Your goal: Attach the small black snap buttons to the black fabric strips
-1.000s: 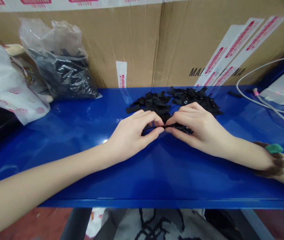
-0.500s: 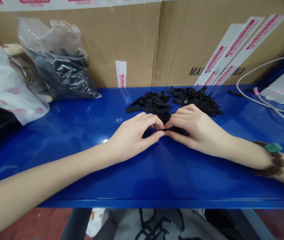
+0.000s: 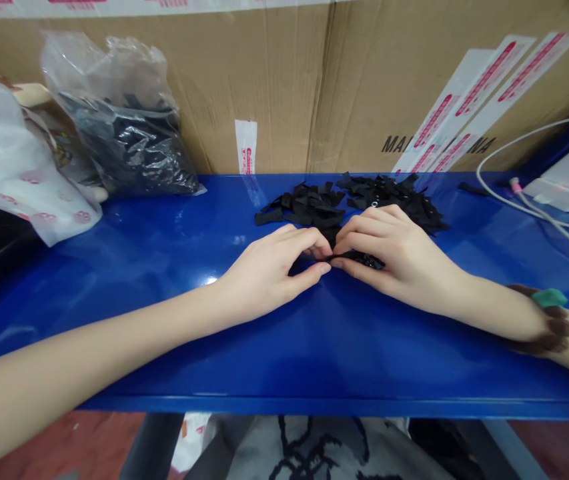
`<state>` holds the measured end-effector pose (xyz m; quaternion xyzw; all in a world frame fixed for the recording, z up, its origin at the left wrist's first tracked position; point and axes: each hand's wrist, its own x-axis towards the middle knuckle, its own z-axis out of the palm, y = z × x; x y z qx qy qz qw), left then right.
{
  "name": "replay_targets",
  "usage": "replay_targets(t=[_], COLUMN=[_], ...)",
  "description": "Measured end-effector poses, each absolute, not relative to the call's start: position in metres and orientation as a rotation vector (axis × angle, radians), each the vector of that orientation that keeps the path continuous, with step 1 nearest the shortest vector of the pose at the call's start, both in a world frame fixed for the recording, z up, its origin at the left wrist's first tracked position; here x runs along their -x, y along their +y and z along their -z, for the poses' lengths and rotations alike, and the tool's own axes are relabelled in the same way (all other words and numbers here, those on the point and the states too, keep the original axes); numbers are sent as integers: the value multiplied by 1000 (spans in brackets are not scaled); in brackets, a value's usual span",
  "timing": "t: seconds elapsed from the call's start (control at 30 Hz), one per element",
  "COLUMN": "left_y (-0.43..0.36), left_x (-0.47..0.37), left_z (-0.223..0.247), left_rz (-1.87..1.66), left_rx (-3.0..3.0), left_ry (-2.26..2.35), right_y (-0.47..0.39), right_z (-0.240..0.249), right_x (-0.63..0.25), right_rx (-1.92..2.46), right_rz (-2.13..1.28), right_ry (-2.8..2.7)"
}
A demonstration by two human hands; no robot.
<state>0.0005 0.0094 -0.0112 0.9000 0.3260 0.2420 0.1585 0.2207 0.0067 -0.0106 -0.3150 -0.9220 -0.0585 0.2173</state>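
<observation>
My left hand (image 3: 277,270) and my right hand (image 3: 389,250) meet fingertip to fingertip above the blue table. Between them, thumbs and forefingers pinch a small black fabric strip (image 3: 337,257), mostly hidden by the fingers. Under my right palm lie more black pieces (image 3: 369,259) with shiny bits. Just beyond my hands spread two heaps of short black strips, a left heap (image 3: 309,203) and a right heap (image 3: 404,200); a small pale ring (image 3: 374,205) shows in the right one.
A clear plastic bag (image 3: 129,140) of black material stands at the back left, beside a white printed bag (image 3: 29,160). Behind the blue table (image 3: 274,360) rises a large cardboard box (image 3: 274,73). White cables (image 3: 494,157) and a white device (image 3: 564,180) occupy the right.
My right hand's fingers have shifted very slightly, and a little more of the black pieces beneath it shows. The pinch holds; the whole view has moved a touch.
</observation>
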Motion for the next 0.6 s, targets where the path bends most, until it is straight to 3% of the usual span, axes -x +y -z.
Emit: replay_targets(t=[0.33,0.6], left_y=[12,15], left_x=[-1,5], left_z=[11,7], left_rz=[-827,-623], left_rx=[-2668,-2887], left_ry=[1068,1295], right_y=[4,22], right_z=[6,-3], right_x=[-222,-245], right_rx=[893,1236], right_rz=[272,738], right_ry=[-2442,-2269])
